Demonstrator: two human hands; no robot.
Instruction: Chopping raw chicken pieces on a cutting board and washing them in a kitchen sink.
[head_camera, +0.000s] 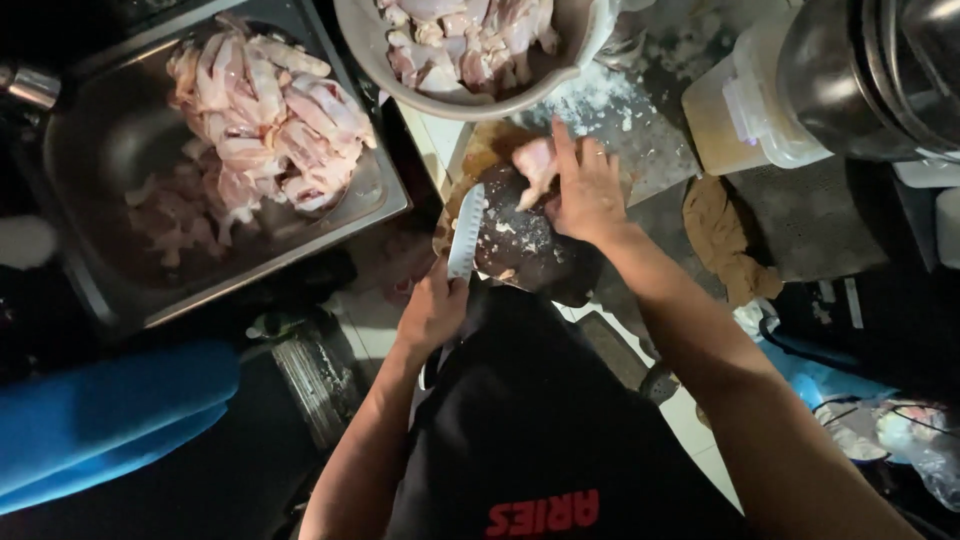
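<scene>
Left grip (432, 312) clasps knife (465, 232) upright; right grip (585, 190) presses chicken piece (535, 165) flat on board (530, 250).

A working kitchen, likely commercial: a deep steel tray (120, 150) heaped with raw chicken pieces (265, 115) sits left of a dark, worn chopping block (530, 250). Above the block stands a large bowl (470, 100) of more chicken; to its right, a lidded plastic tub (740, 115) and stacked metal pots (880, 70). A knife (466, 232) lies across the block.
</scene>
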